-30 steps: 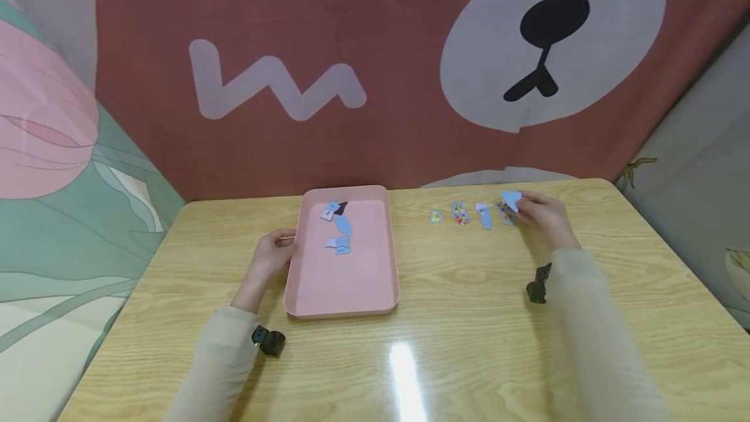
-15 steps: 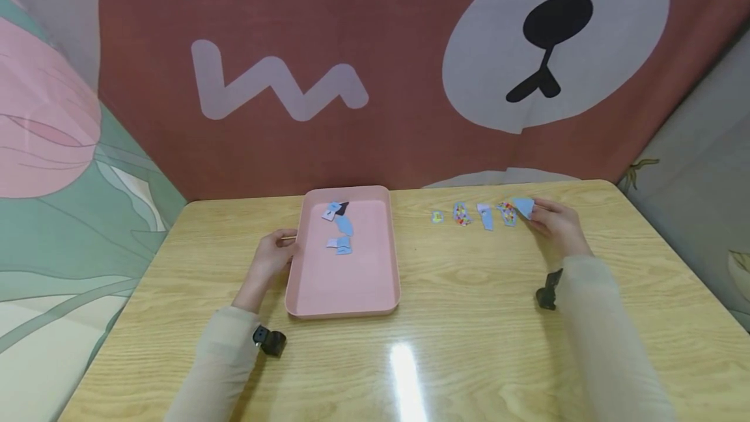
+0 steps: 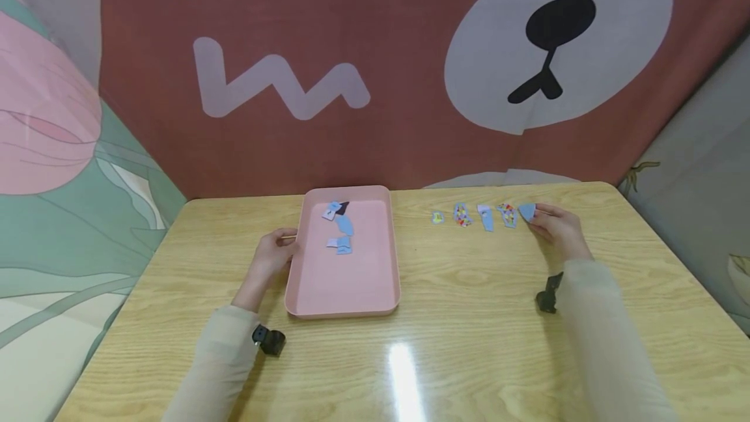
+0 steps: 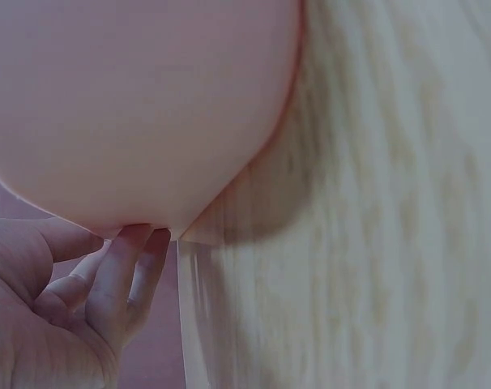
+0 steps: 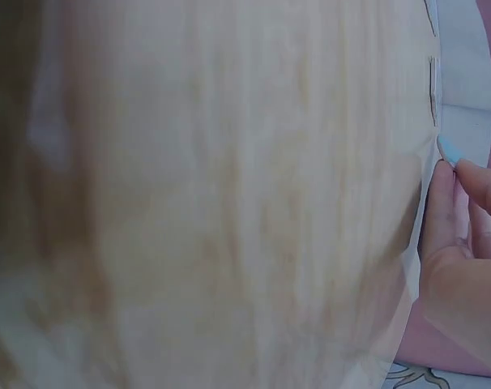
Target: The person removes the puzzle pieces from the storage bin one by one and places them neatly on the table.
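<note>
My right hand (image 3: 559, 228) pinches a flat light-blue piece (image 3: 526, 211) between thumb and fingertips, close over the table at the right end of a row. The right wrist view shows the piece's edge (image 5: 449, 151) between the tips. Left of it lie a multicoloured dotted piece (image 3: 508, 215), a blue piece with a pale top (image 3: 486, 218), another dotted piece (image 3: 461, 214) and a small yellow-green one (image 3: 437, 217). My left hand (image 3: 272, 254) touches the left wall of the pink tray (image 3: 342, 288); in the left wrist view its fingertips (image 4: 134, 233) meet the tray's edge.
Inside the tray are several flat pieces, including a blue curved one (image 3: 344, 225) and a black one (image 3: 342, 208). The wooden table (image 3: 469, 318) ends at the back against a reddish-brown cloth (image 3: 404, 135) with a bear print.
My right hand has moved the blue piece rightward, off the last dotted piece, and then turned it and lowered it beside that piece. My left hand stays at the tray.
</note>
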`<state>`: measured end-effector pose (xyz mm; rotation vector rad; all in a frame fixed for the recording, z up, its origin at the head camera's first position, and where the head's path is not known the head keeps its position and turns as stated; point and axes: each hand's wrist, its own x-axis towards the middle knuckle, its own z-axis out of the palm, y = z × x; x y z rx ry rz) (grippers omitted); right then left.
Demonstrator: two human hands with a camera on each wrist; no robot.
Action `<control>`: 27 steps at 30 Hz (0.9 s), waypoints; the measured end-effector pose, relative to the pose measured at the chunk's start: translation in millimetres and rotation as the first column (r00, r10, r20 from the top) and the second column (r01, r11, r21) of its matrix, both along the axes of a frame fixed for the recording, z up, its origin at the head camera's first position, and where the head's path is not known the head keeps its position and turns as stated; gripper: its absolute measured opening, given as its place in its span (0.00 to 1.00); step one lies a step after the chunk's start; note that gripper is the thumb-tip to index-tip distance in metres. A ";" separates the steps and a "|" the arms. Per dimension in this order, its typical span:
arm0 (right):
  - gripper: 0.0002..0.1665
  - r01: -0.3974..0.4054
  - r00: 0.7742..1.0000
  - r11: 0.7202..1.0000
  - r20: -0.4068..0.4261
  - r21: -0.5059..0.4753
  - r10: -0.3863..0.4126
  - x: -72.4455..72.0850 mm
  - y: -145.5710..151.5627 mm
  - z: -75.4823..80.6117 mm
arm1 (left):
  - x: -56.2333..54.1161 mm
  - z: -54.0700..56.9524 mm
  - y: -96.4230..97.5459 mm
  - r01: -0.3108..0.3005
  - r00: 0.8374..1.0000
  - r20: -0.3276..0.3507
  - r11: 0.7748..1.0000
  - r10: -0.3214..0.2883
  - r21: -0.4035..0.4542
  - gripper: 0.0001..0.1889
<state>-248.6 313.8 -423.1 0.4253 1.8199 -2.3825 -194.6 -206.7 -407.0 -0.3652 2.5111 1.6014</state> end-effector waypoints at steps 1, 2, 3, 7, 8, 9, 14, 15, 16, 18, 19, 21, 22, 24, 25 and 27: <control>0.29 -0.001 1.000 1.000 0.002 -0.003 0.001 0.1 -0.3 0.0 | 0.0 0.1 -0.1 0.002 1.000 0.001 1.000 -0.002 0.000 0.22; 0.29 -0.003 1.000 1.000 0.003 -0.007 0.003 0.3 -0.6 0.1 | 0.0 0.1 -0.1 0.002 1.000 0.001 1.000 -0.002 0.001 0.22; 0.28 -0.004 1.000 1.000 0.005 -0.010 0.004 0.3 -0.9 0.1 | -0.1 0.1 -0.2 0.001 1.000 0.001 1.000 -0.001 0.000 0.22; 0.21 0.003 1.000 1.000 0.024 0.000 -0.003 1.0 -2.1 0.9 | -0.2 0.1 -0.5 0.004 1.000 0.000 1.000 -0.004 0.000 0.22; 0.19 0.005 1.000 1.000 0.026 0.006 -0.005 1.3 -2.3 1.1 | -0.2 0.0 -0.5 0.003 1.000 0.000 1.000 -0.003 -0.002 0.22; 0.17 0.009 1.000 1.000 0.028 0.009 -0.009 1.7 -2.4 1.1 | -0.3 -0.1 -0.5 0.003 1.000 0.000 1.000 -0.003 -0.001 0.22; 0.16 0.030 0.999 0.999 0.020 0.020 -0.030 3.8 -3.0 0.4 | -0.1 -0.2 -0.6 -0.001 1.000 -0.005 1.000 0.001 0.004 0.22; 0.17 0.038 0.999 0.999 0.019 0.019 -0.039 3.9 -3.1 0.1 | -0.1 -0.3 -0.7 -0.001 1.000 -0.005 1.000 0.001 0.006 0.22; 0.20 0.047 0.999 0.999 0.017 0.015 -0.048 3.8 -3.3 -0.1 | 0.1 -0.2 -0.7 -0.001 1.000 -0.004 1.000 0.001 0.009 0.22; 0.24 0.065 0.998 0.998 0.017 0.012 -0.065 3.2 -3.4 -0.5 | 0.1 -0.4 -0.7 -0.003 1.000 0.002 1.000 0.003 0.013 0.22; 0.25 0.076 0.997 0.997 0.021 0.012 -0.076 2.6 -3.5 -0.5 | 0.2 -0.5 -0.7 -0.002 1.000 0.005 1.000 0.002 0.014 0.22; 0.24 0.091 0.995 0.996 0.030 0.021 -0.092 1.9 -4.1 -0.2 | 0.2 -0.7 -0.7 -0.001 1.000 0.010 1.000 0.001 0.019 0.22; 0.23 0.097 0.994 0.995 0.038 0.025 -0.098 1.6 -4.2 0.0 | 0.2 -0.8 -0.6 0.000 1.000 0.013 1.000 -0.001 0.019 0.23; 0.20 0.108 0.993 0.993 0.054 0.039 -0.110 1.1 -4.5 0.7 | -0.2 -1.1 -0.6 0.003 1.000 0.011 1.000 -0.004 0.022 0.23; 0.19 0.113 0.991 0.993 0.062 0.044 -0.116 1.1 -4.9 1.4 | -0.6 -1.1 -0.6 0.004 1.000 0.010 1.000 -0.005 0.024 0.23; 0.19 0.122 0.989 0.991 0.076 0.046 -0.126 1.4 -5.7 3.4 | -1.2 -1.2 -0.7 0.006 1.000 0.006 1.000 -0.006 0.027 0.22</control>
